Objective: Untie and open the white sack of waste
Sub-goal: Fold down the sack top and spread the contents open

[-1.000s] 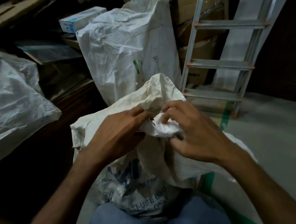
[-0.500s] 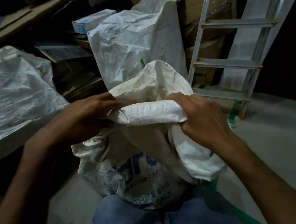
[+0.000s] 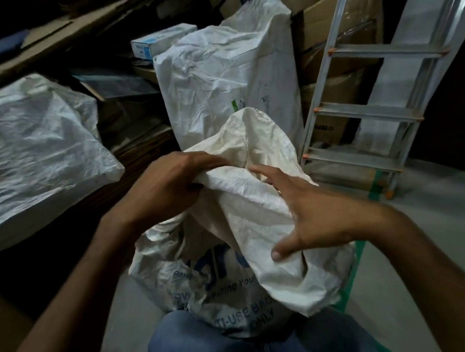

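The white woven sack point(image 3: 219, 281) with blue print stands on the floor in front of my knees. Its loose top flap point(image 3: 257, 150) rises between my hands, and a rolled fold of it runs across below. My left hand point(image 3: 168, 185) grips the left end of that fold, fingers curled round the fabric. My right hand point(image 3: 313, 216) lies spread on the right side of the fold, fingers straight, thumb pointing down over the cloth. No knot or tie shows at the sack's mouth. The inside of the sack is hidden.
A taller white sack point(image 3: 226, 83) stands right behind. Another sack point(image 3: 37, 147) lies at the left on dark boards. An aluminium ladder point(image 3: 366, 113) leans at the right against cardboard boxes point(image 3: 340, 41). A small blue-and-white box point(image 3: 158, 40) lies behind. Grey floor with green tape point(image 3: 357, 254) spreads to the right.
The bunched knot my fingers worked at a second ago is gone; the top was pulled out into a fold. My right hand has let go of the fold and now lies flat.
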`<state>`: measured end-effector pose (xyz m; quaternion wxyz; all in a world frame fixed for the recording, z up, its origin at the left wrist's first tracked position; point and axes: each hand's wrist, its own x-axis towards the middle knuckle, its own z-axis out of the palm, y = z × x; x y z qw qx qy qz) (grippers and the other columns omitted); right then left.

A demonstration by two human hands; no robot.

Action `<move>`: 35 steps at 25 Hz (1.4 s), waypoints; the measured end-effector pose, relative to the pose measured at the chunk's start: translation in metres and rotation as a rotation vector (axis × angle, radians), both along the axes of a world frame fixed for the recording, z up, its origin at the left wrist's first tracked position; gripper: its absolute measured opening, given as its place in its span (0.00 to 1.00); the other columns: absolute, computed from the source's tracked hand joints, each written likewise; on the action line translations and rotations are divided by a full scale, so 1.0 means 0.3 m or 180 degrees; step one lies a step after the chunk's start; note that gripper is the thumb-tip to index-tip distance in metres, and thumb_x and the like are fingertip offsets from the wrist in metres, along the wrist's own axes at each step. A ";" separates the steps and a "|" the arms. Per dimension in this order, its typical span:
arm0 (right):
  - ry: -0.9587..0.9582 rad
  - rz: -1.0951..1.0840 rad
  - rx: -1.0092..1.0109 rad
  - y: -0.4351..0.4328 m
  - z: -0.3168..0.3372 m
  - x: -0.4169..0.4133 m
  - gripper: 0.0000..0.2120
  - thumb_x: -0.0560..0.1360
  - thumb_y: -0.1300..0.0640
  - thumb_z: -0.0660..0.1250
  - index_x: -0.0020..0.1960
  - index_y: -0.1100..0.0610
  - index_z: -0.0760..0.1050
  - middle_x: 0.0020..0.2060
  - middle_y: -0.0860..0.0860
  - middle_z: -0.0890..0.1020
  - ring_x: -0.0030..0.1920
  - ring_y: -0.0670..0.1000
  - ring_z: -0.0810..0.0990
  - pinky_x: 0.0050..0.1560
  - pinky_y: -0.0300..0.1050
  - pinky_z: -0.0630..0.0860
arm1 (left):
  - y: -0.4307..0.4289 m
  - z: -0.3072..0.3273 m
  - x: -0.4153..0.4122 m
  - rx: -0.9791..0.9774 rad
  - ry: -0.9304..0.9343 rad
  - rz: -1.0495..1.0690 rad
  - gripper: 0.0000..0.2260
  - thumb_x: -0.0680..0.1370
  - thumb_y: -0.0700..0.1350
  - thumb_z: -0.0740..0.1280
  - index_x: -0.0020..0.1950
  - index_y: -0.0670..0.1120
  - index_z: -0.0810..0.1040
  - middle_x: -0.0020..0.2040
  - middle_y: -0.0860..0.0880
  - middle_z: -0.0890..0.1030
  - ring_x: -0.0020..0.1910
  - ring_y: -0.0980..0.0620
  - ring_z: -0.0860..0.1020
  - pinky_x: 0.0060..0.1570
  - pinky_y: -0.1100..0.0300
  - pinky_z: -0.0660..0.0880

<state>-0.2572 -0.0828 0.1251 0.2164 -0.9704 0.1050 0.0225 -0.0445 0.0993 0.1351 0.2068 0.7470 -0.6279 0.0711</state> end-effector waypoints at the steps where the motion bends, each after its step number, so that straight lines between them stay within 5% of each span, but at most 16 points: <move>1: 0.0059 -0.0114 -0.0322 -0.003 -0.020 0.001 0.52 0.67 0.45 0.81 0.78 0.35 0.49 0.65 0.43 0.75 0.57 0.46 0.78 0.54 0.44 0.77 | 0.001 0.011 0.014 0.0072 0.0017 -0.0056 0.35 0.64 0.38 0.61 0.69 0.62 0.74 0.64 0.57 0.82 0.63 0.49 0.81 0.54 0.46 0.79; 3: -0.0675 -0.0480 -0.1261 -0.017 -0.076 0.045 0.31 0.73 0.49 0.76 0.71 0.43 0.66 0.51 0.47 0.82 0.44 0.49 0.81 0.39 0.46 0.74 | 0.010 0.016 0.042 0.0384 0.0018 -0.0101 0.36 0.66 0.36 0.61 0.71 0.63 0.73 0.65 0.55 0.82 0.64 0.49 0.80 0.55 0.46 0.79; 5: -0.1778 -0.0674 -0.1858 -0.031 -0.098 0.091 0.12 0.76 0.53 0.72 0.59 0.51 0.77 0.45 0.52 0.84 0.40 0.56 0.83 0.35 0.48 0.76 | 0.028 0.021 0.077 0.0638 0.0236 -0.0011 0.37 0.69 0.32 0.63 0.71 0.65 0.70 0.64 0.54 0.82 0.64 0.49 0.80 0.57 0.46 0.79; 7: -0.2581 -0.0745 -0.2085 -0.039 -0.086 0.117 0.06 0.78 0.57 0.67 0.53 0.56 0.80 0.38 0.54 0.84 0.33 0.57 0.82 0.29 0.47 0.75 | 0.051 0.029 0.085 0.0756 0.0317 0.0211 0.39 0.72 0.34 0.70 0.73 0.68 0.64 0.67 0.53 0.80 0.66 0.48 0.79 0.60 0.47 0.77; 10: -0.3089 -0.1002 -0.2265 -0.017 -0.059 0.160 0.05 0.76 0.60 0.67 0.48 0.58 0.81 0.32 0.54 0.82 0.29 0.57 0.81 0.25 0.44 0.71 | 0.030 0.045 -0.029 0.0448 0.0138 0.0399 0.48 0.69 0.56 0.79 0.80 0.66 0.52 0.73 0.54 0.74 0.68 0.47 0.76 0.61 0.47 0.77; 12: -0.3158 -0.1272 -0.2411 -0.001 -0.050 0.194 0.04 0.72 0.64 0.70 0.46 0.58 0.81 0.31 0.53 0.81 0.27 0.56 0.79 0.26 0.42 0.65 | -0.010 0.032 -0.128 0.0226 0.0076 0.0297 0.50 0.66 0.70 0.74 0.81 0.62 0.52 0.72 0.53 0.75 0.65 0.48 0.77 0.57 0.48 0.78; 15: -0.3176 -0.0778 -0.2230 -0.022 -0.048 0.183 0.08 0.71 0.60 0.73 0.50 0.57 0.82 0.35 0.53 0.82 0.32 0.56 0.81 0.28 0.46 0.70 | -0.058 -0.008 -0.112 -0.0476 -0.0178 0.0688 0.31 0.74 0.67 0.67 0.74 0.58 0.69 0.64 0.53 0.80 0.58 0.46 0.81 0.48 0.48 0.79; 18: -0.1701 -0.0260 -0.0775 -0.036 -0.030 0.106 0.31 0.73 0.34 0.71 0.72 0.45 0.70 0.58 0.47 0.82 0.55 0.50 0.81 0.50 0.49 0.78 | -0.064 -0.037 -0.048 -0.0844 -0.0891 0.0954 0.17 0.78 0.58 0.65 0.63 0.53 0.80 0.54 0.51 0.82 0.43 0.42 0.83 0.34 0.52 0.76; 20: -0.1050 -0.0291 -0.1008 -0.032 -0.047 0.090 0.40 0.71 0.32 0.73 0.76 0.41 0.59 0.63 0.45 0.77 0.57 0.49 0.78 0.53 0.49 0.77 | -0.067 -0.046 -0.048 -0.0932 -0.1144 0.0875 0.14 0.78 0.52 0.67 0.61 0.50 0.81 0.53 0.48 0.82 0.39 0.41 0.83 0.30 0.54 0.74; 24: -0.2752 -0.0954 -0.2327 -0.075 -0.117 0.141 0.14 0.73 0.62 0.74 0.57 0.54 0.78 0.49 0.53 0.81 0.46 0.59 0.80 0.40 0.53 0.74 | -0.045 -0.010 -0.045 -0.0413 -0.1221 0.0317 0.14 0.75 0.46 0.73 0.59 0.51 0.78 0.59 0.50 0.76 0.43 0.43 0.81 0.32 0.54 0.71; 26: -0.3576 -0.1319 -0.2693 -0.092 -0.163 0.142 0.11 0.75 0.62 0.76 0.54 0.55 0.78 0.51 0.54 0.81 0.48 0.58 0.79 0.41 0.53 0.73 | -0.008 0.021 -0.039 0.0073 -0.0651 -0.0262 0.14 0.74 0.58 0.73 0.56 0.56 0.78 0.62 0.55 0.73 0.53 0.50 0.79 0.43 0.55 0.74; 28: -0.3886 -0.1366 -0.2834 -0.080 -0.228 0.138 0.15 0.74 0.59 0.78 0.56 0.55 0.75 0.54 0.53 0.79 0.49 0.56 0.77 0.43 0.52 0.72 | -0.004 0.041 -0.080 0.0579 0.0538 -0.0275 0.25 0.70 0.75 0.65 0.55 0.59 0.78 0.64 0.62 0.73 0.58 0.59 0.77 0.51 0.57 0.76; 30: -0.3848 -0.1403 -0.2737 -0.051 -0.256 0.147 0.15 0.74 0.60 0.77 0.55 0.54 0.74 0.54 0.52 0.77 0.49 0.55 0.76 0.43 0.52 0.72 | -0.051 0.014 -0.143 0.0604 0.0880 0.0157 0.32 0.66 0.80 0.61 0.57 0.57 0.74 0.54 0.61 0.78 0.47 0.61 0.78 0.43 0.58 0.76; 32: -0.3569 -0.1249 -0.2551 -0.051 -0.213 0.160 0.11 0.75 0.61 0.75 0.53 0.54 0.75 0.52 0.53 0.79 0.49 0.56 0.77 0.44 0.53 0.73 | -0.116 -0.050 -0.190 0.0553 0.0422 0.0324 0.33 0.68 0.76 0.67 0.63 0.56 0.66 0.43 0.59 0.77 0.40 0.58 0.78 0.34 0.61 0.69; 35: -0.2036 -0.0297 -0.1763 -0.104 -0.111 0.119 0.17 0.71 0.55 0.73 0.58 0.49 0.74 0.55 0.48 0.76 0.55 0.53 0.74 0.52 0.52 0.74 | -0.154 -0.120 -0.134 0.0146 0.0023 0.0400 0.33 0.73 0.57 0.75 0.72 0.54 0.64 0.53 0.53 0.82 0.50 0.47 0.82 0.39 0.56 0.70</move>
